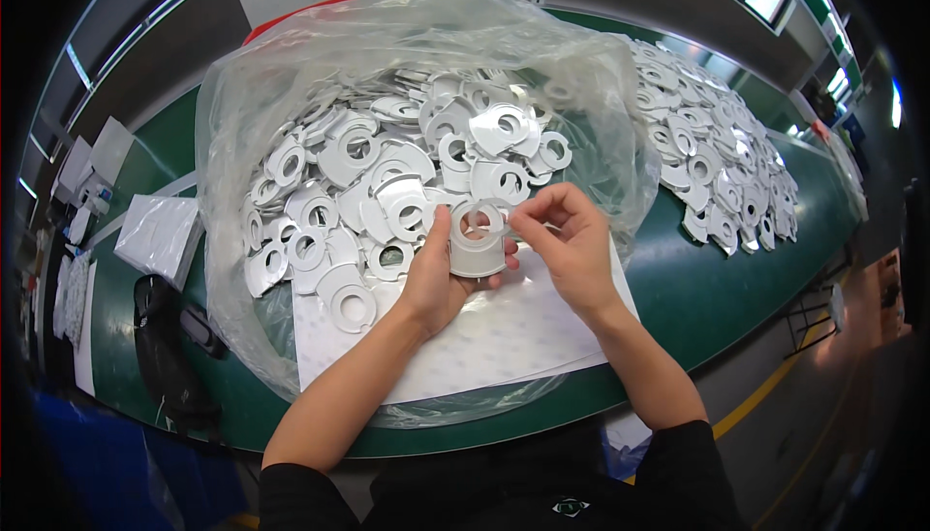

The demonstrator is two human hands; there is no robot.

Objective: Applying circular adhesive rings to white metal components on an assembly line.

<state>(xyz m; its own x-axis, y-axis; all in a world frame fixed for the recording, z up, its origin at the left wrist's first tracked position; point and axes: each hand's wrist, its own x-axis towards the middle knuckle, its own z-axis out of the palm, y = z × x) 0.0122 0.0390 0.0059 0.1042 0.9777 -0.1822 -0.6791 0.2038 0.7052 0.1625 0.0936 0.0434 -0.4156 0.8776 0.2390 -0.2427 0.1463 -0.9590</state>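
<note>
My left hand [433, 289] holds a white plastic part [478, 261], rounded at one end with a round hole, its thumb along the left edge and its fingers underneath. Over the hole lies a thin pale ring [492, 205], set slightly off the part's own opening. My right hand [573, 250] pinches the right edge of this ring between thumb and forefinger. Both hands are above a white printed sheet [455, 361]. Just beyond them, a heap of similar white parts [397, 163] fills an opened clear plastic bag [281, 56].
A second heap of white parts [705, 148] lies at the right on the green table [717, 284]. To the left are a white wrapped packet [160, 238], a black pouch [167, 361] and a small dark object [201, 329]. The bag's loose edge hangs near the table front.
</note>
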